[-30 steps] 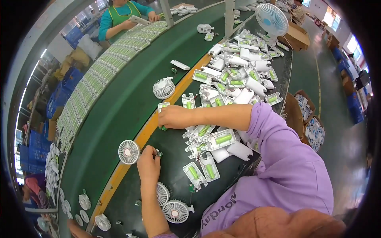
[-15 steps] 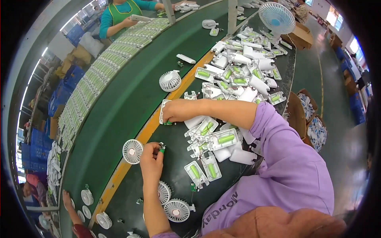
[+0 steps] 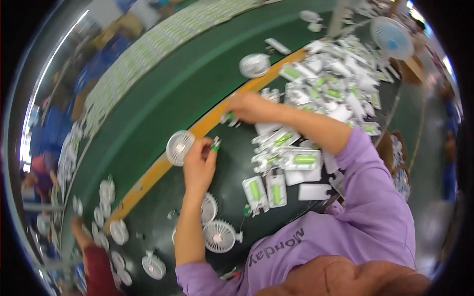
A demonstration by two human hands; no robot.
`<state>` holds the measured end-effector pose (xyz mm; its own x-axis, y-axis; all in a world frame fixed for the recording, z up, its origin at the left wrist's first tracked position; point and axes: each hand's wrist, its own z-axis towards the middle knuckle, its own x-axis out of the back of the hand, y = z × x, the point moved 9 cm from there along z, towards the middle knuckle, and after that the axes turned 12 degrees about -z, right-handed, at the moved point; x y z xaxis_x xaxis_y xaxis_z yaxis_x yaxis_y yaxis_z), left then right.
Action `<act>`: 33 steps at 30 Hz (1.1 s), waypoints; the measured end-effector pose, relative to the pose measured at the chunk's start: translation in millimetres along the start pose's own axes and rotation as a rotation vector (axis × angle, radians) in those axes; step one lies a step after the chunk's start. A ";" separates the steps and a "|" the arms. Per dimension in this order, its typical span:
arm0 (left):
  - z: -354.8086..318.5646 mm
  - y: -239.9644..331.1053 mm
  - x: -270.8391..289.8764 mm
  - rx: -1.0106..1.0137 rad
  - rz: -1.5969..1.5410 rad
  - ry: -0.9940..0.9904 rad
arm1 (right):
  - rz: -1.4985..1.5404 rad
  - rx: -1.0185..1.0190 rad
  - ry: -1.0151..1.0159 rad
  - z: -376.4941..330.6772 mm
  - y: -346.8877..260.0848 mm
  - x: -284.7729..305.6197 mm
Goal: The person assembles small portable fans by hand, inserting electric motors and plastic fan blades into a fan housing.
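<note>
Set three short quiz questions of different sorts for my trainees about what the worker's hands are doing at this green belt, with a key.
1. True or false: the left hand is at a round white fan part.
2. Which colour is the strip along the edge of the conveyor belt? A red, B yellow-orange, C blue.
3. Fill in: the right hand holds a small ____ and white piece.

Key: 1 true; 2 B; 3 green.

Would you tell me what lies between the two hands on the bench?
In the head view, only dark bench top lies between the left hand and the right hand.
</note>
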<state>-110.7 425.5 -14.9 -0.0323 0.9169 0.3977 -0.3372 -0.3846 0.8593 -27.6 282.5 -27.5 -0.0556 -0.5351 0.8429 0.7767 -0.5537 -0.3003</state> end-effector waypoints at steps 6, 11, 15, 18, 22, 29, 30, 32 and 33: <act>-2.0 -17.2 11.9 0.062 -0.132 0.060 | 0.226 -0.210 0.072 8.1 20.1 26.4; -1.7 -20.1 11.8 0.099 -0.188 0.082 | 0.009 0.131 -0.214 5.8 -26.0 10.7; 1.8 -8.0 4.5 0.004 -0.119 0.043 | -0.089 0.236 -0.234 -3.5 -19.7 11.3; -2.6 -13.2 9.2 0.023 -0.075 0.047 | -0.039 0.257 -0.146 -3.8 -22.5 -1.7; -5.7 -14.8 10.3 0.130 -0.151 0.046 | -0.070 0.222 -0.099 -0.9 -22.5 -0.4; -7.2 -25.6 6.6 0.181 -0.366 0.077 | 0.829 -0.305 -0.227 3.2 -10.1 -11.9; -7.3 -29.0 9.8 0.192 -0.391 0.094 | 0.741 -0.294 -0.244 3.5 -20.0 -8.0; -3.5 -25.6 3.4 0.209 -0.380 0.103 | 0.530 -0.214 -0.219 2.1 -33.8 7.3; -8.0 -19.7 7.6 0.207 -0.400 0.105 | 0.441 -0.136 -0.158 6.1 -43.8 8.5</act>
<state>-111.9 440.9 -31.4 -0.0362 0.9993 -0.0032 -0.1482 -0.0022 0.9889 -58.3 306.1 -4.5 0.3643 -0.6402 0.6763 0.6150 -0.3800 -0.6909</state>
